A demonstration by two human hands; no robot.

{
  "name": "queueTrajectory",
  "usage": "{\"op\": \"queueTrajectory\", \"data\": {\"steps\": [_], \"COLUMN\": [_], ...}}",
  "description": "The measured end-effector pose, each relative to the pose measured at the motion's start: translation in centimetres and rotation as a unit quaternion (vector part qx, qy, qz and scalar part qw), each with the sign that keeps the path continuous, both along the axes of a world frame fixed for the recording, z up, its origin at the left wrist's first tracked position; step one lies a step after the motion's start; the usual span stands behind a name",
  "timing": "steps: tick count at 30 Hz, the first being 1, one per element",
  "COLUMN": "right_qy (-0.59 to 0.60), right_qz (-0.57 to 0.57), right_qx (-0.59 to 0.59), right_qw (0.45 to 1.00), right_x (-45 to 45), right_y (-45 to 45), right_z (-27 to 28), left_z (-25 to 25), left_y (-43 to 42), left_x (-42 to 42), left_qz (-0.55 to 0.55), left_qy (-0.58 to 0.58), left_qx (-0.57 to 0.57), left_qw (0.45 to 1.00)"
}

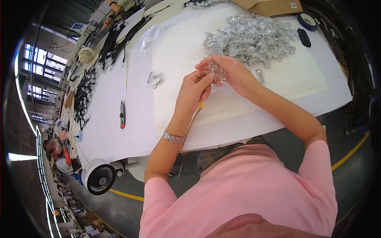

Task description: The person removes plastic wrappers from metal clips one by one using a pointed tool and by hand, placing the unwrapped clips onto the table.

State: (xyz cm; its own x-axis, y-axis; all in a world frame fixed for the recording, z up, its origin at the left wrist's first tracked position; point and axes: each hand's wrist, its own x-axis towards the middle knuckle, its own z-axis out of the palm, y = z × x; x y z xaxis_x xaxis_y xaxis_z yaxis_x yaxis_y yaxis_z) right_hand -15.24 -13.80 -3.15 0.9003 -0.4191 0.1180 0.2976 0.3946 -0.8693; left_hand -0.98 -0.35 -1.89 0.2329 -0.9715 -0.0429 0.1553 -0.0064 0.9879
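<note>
fingers of the left hand [194, 85] pinched a plastic-wrapped metal ring [213, 66] above the table [139, 107]; the right hand [235, 74] cupped close — likely steadying it, grip unclear; the pile [254, 39] sat just beyond, presumably for easy reach

Table [101, 115] with seemingly bagged rings [252, 39]

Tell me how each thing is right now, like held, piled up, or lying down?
Left hand: pinching the bagged ring.
Right hand: curled by the bagged ring; grip partly hidden.
Bagged ring: held up between the hands.
Big pile: heaped, loose.
Small pile: lying apart from the big one.
Cutter: lying down; blade unclear.
Watch: worn on the left wrist.
Fan: can't tell if spinning.
</note>
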Motion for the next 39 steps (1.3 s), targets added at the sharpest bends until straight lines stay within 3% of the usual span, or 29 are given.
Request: {"op": "queueTrajectory", "data": {"steps": [7, 16, 22, 25, 31, 39], "right_qy": [0.013, 0.044, -0.001, 0.038, 0.088, 0.102], "right_qz": [-0.052, -0.069, -0.085, -0.121, -0.148, -0.16], "right_qx": [0.076, 0.035, 0.002, -0.028, 0.02, -0.001], "right_qw": [0.996, 0.996, 0.996, 0.991, 0.985, 0.982], "right_x": [-0.6, -0.4, -0.4, -0.4, -1.0, -0.5], "right_y": [1.2, 0.1, 0.5, 0.3, -0.6, -0.4], "right_z": [1.8, 0.8, 0.6, 0.8, 1.3, 0.3], "left_z": [0.3, 0.5, 0.9, 1.3, 2.1, 2.1], "left_y": [0.1, 0.3, 0.5, 0.7, 1.2, 1.1], "left_x": [-0.4, 0.2, 0.1, -0.2, 0.2, -0.2], "left_qz": [-0.077, 0.034, 0.043, 0.056, 0.132, 0.142], "left_qy": [0.013, -0.01, -0.034, -0.049, -0.099, -0.068], "left_qx": [0.046, 0.008, -0.022, -0.018, 0.0, -0.055], "left_qw": [0.996, 0.999, 0.998, 0.997, 0.986, 0.986]}}
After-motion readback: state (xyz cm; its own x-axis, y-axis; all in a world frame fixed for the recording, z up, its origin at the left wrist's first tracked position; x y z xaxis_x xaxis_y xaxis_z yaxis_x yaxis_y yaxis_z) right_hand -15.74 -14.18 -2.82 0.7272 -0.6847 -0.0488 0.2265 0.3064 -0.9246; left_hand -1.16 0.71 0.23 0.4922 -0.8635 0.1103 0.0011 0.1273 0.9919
